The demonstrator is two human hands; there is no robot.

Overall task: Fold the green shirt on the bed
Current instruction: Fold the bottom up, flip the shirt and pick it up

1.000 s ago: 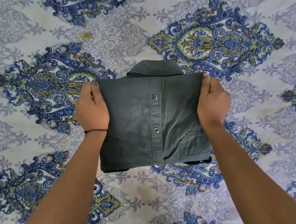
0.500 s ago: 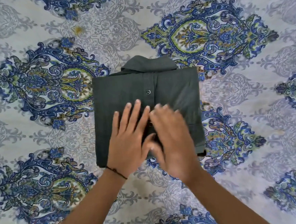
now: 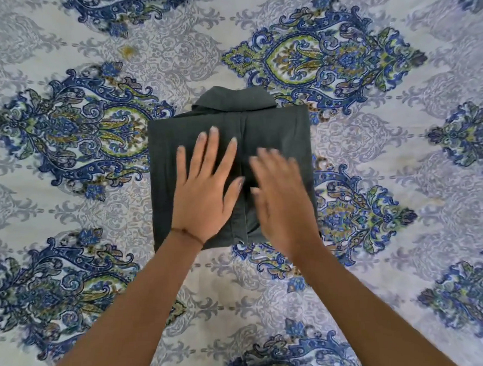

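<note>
Green shirt folded square, flat on patterned bedspread, collar at far edge; left hand pressing palm-down, fingers straight and spread; right hand flat beside it, blurred, gripping nothing.

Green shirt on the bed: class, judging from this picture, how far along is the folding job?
Done: the green shirt lies on the bed as a compact rectangle, collar at the far edge. In hand: the left hand presses flat on it; the right hand, blurred, is open on it too. Left: probably only lifting the hands away.
</note>
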